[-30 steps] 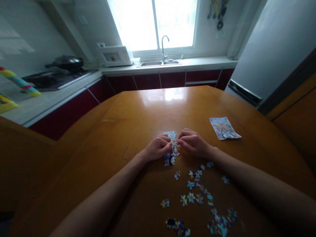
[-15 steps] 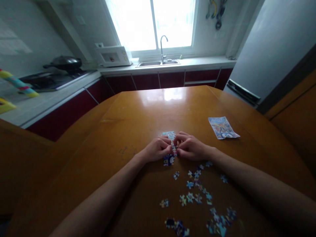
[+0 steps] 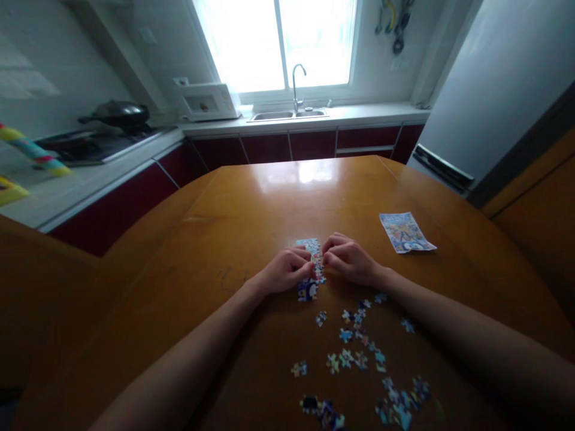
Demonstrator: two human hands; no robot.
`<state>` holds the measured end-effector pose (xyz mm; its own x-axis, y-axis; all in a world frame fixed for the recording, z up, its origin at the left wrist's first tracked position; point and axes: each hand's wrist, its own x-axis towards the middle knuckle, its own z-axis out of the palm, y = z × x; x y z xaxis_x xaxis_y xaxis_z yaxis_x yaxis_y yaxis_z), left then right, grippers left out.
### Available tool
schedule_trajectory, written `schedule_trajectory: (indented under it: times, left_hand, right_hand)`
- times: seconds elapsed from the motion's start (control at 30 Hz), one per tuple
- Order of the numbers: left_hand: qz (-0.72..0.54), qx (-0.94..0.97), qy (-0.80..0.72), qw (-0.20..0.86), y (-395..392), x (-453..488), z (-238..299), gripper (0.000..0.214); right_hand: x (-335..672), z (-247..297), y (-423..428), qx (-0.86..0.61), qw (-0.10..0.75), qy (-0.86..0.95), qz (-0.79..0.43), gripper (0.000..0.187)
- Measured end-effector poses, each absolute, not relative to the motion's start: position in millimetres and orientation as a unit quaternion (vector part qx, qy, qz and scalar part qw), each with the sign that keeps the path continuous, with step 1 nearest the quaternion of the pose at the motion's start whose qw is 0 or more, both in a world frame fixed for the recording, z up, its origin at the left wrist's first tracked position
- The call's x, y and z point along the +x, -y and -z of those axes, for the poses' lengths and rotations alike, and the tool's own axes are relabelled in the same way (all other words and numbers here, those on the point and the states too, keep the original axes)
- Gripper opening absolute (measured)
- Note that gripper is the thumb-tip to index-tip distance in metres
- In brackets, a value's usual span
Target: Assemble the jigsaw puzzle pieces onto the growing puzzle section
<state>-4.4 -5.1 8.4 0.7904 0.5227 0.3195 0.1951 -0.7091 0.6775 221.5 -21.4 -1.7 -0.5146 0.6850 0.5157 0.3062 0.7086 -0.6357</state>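
A narrow, partly assembled jigsaw puzzle (image 3: 308, 291) lies on the table in front of me, pale blue at its far end and dark blue at its near end. My left hand (image 3: 290, 270) rests over its left side with curled fingers, holding it and covering part of it. Just off the right edge is my right hand (image 3: 348, 257), its fingers bent and drawn together; whatever may be between the fingertips is hidden. Closest to the hands is a loose puzzle piece (image 3: 320, 318), below the assembled strip.
Several loose pieces (image 3: 345, 359) are scattered on the near right of the wooden table (image 3: 251, 203). A crumpled picture sheet (image 3: 406, 232) lies to the right. Beyond the table stand a counter with a sink (image 3: 272, 116), a microwave (image 3: 207, 102) and a wok (image 3: 119, 112).
My right hand has shifted slightly right, away from the puzzle, uncovering more of its right edge. My left hand stays almost where it was.
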Motion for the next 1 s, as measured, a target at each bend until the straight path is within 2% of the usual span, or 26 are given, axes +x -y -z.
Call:
schedule_trajectory:
  times: [0.47,1.0]
  left_hand:
    - [-0.28,0.89,-0.233,0.274,5.2,-2.6,-7.3,0.046]
    - [-0.3,0.882,-0.24,0.273,3.5,-1.1,-3.9,0.048]
  right_hand:
    - [221.5,3.9,21.3,-0.284,0.373,0.85,-0.241,0.029]
    - [223.0,1.8,22.6,-0.271,0.349,0.859,-0.258,0.024]
